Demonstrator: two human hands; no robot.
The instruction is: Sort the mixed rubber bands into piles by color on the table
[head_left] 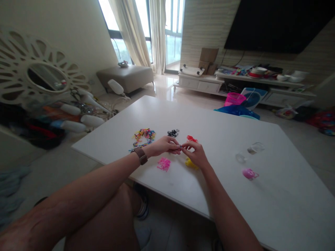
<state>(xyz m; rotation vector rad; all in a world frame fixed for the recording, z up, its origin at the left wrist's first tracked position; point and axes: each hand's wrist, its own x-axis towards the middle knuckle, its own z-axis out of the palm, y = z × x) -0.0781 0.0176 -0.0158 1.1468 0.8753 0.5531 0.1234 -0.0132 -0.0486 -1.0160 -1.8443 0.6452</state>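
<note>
My left hand (170,145) and my right hand (193,152) meet fingertip to fingertip just above the white table (222,139). Both are closed in a pinch around something tiny and dark, too small to make out. Around them lie piles of what look like small rubber bands: a black pile (172,133) behind my left hand, a red pile (192,138) behind my right, and a pink pile (164,164) nearer me. The yellow pile (190,163) is partly covered by my right hand. Left of my hands lies a multicoloured pile (143,135), looped in a rough ring.
On the table's right side are a clear glass jar (256,147), a round clear item (240,158) and a small pink-purple object (250,173). White lamp parts (91,120) crowd the floor at left. A pink basket (235,99) stands beyond the far edge.
</note>
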